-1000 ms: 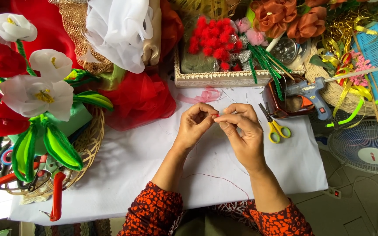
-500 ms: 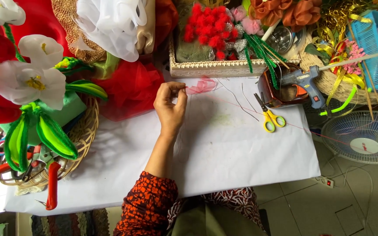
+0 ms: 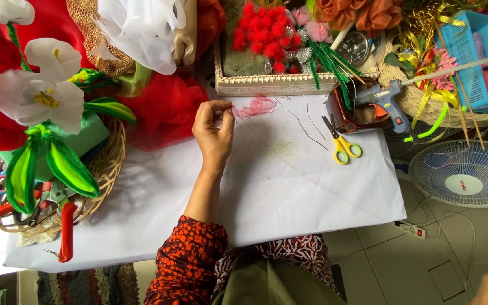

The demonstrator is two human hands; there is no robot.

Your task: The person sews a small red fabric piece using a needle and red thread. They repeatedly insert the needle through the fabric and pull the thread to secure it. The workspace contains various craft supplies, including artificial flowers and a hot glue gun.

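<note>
Left hand (image 3: 213, 133) on the white table (image 3: 289, 192), fingertips pinched narrow on the edge of a pink mesh scrap (image 3: 255, 106) lying beside the lace-trimmed tray (image 3: 278, 86). Yellow scissors (image 3: 341, 144) well apart, to the right. Right hand out of view.

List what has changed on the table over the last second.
A second ago both hands pinched something small mid-table. Now the right hand has left the table, and the left hand has moved up to the pink mesh petal, fingertips at its edge. The scissors and glue gun stayed put.
</note>
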